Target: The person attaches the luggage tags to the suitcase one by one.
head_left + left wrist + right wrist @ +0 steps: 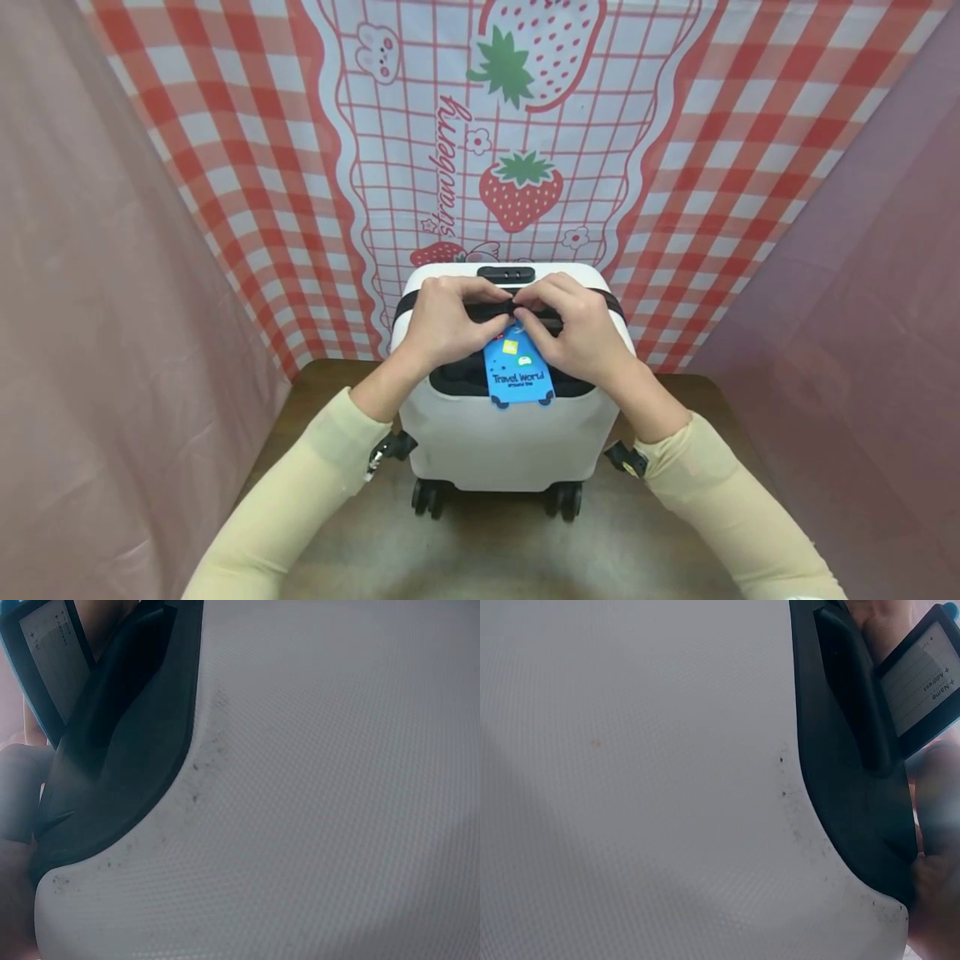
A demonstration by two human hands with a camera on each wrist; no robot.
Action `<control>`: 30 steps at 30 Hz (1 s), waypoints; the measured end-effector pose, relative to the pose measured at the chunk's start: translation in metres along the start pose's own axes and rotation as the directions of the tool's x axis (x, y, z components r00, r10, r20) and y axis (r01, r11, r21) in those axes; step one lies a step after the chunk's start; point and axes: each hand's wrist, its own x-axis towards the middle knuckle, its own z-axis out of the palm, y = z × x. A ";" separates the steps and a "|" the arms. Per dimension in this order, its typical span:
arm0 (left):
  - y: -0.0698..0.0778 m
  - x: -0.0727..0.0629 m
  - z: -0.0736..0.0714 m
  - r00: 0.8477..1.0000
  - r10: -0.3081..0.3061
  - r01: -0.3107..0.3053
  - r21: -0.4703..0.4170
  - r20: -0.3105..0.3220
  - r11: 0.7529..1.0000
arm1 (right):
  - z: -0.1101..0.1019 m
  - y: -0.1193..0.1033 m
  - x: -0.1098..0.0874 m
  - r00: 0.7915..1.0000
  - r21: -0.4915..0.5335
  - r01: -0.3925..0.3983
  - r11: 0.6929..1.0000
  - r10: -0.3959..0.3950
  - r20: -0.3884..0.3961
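A white suitcase (510,446) stands upright on its wheels in the head view. A blue luggage tag (519,373) printed "Travel World" hangs by its black top handle (483,312). My left hand (448,323) and right hand (583,329) meet above the tag, each pinching the small dark strap at its top between thumb and fingertips; the fingers hide most of that strap. Both wrist views show the suitcase's textured shell (315,787) and the tag's back with a name and address card (924,681). Both hands appear there only in part, at the edges.
A black band (405,307) runs across the suitcase top, with a combination lock (506,274) behind it. The suitcase stands on a brown wooden table (322,533). A strawberry-print checked cloth (420,167) hangs behind, with pinkish curtains (112,292) on both sides.
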 end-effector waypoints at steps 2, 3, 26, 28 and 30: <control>0.000 0.000 0.000 1.000 0.001 -0.001 -0.002 -0.002 1.000 | 0.000 0.000 0.000 1.000 -0.010 -0.003 1.000 0.003 -0.001; 0.000 0.001 0.000 1.000 0.001 -0.001 -0.002 -0.003 1.000 | 0.000 -0.001 0.000 1.000 -0.014 -0.003 1.000 0.003 -0.002; -0.002 0.000 0.000 1.000 0.005 -0.008 -0.124 -0.017 0.992 | -0.010 0.006 0.000 0.970 0.090 -0.233 0.968 0.226 0.090; -0.003 0.001 -0.001 1.000 -0.001 0.001 -0.131 -0.002 0.991 | -0.011 0.007 0.001 0.967 0.094 -0.239 0.966 0.228 0.116; -0.003 0.001 -0.002 1.000 -0.007 0.009 -0.144 0.015 0.990 | -0.011 0.007 0.002 0.965 0.090 -0.239 0.967 0.225 0.137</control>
